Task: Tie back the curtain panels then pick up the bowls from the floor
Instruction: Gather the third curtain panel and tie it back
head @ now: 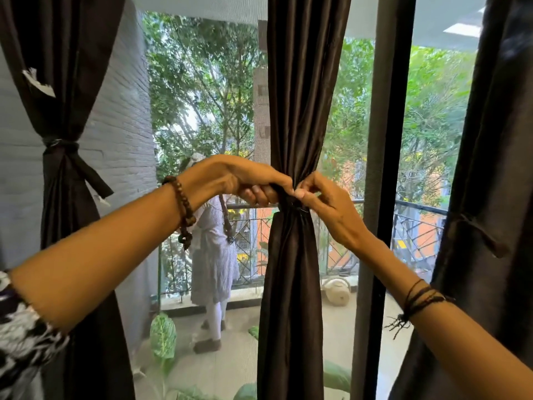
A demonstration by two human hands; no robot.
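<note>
A dark brown middle curtain panel [291, 269] hangs in front of the window, gathered at its waist by a dark tie band [292, 209]. My left hand [245, 180] grips the band's end from the left, fingers curled around it. From the right, my right hand [323, 200] pinches the band at the same gather with thumb and fingertips. The left curtain panel [63, 82] is tied back with a knotted band [62, 147]. A right curtain panel [487, 168] hangs at the frame's edge, with a tie end showing. No bowls are in view.
Behind the mesh screen a person [213, 255] stands on the balcony at the railing [403, 220]. Leafy potted plants [163, 336] sit low by the window. A dark window frame post [386, 168] rises right of the middle panel. A grey brick wall [121, 125] is at left.
</note>
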